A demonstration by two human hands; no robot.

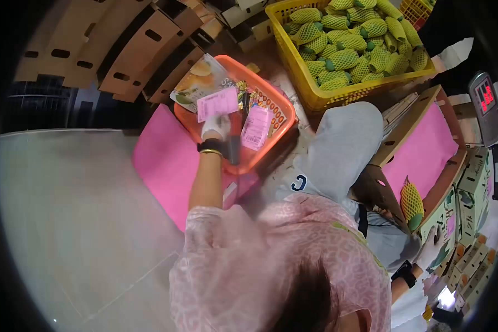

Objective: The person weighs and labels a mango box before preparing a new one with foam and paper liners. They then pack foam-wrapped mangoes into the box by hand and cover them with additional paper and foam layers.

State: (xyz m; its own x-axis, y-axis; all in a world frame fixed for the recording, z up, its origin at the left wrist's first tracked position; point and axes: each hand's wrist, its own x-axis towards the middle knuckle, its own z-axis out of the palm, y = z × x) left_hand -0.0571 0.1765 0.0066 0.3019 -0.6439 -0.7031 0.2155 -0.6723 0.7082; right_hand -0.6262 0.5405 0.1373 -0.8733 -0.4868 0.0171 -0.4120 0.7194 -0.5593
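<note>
My left hand (214, 126), in a white glove, is over an orange plastic basket (285, 123) and pinches a pink printed label (218, 104). Inside the basket lie another stack of pink labels (257, 128), a printed bag (205, 80), and small colorful wrapped items. My right hand (430, 248), also gloved, rests with fingers extended against the outside of an open cardboard box (385, 150). Pink paper (423, 149) lines that box, and one mango in a yellow foam net (411, 203) lies at its near end.
A yellow crate (307, 99) full of green, net-wrapped mangoes stands ahead. On the right is a scale with a red display (486, 98), beside stacked printed cartons (473, 188). Cardboard boxes (141, 47) line the far left. Pink sheets (163, 160) lie under the basket on the floor.
</note>
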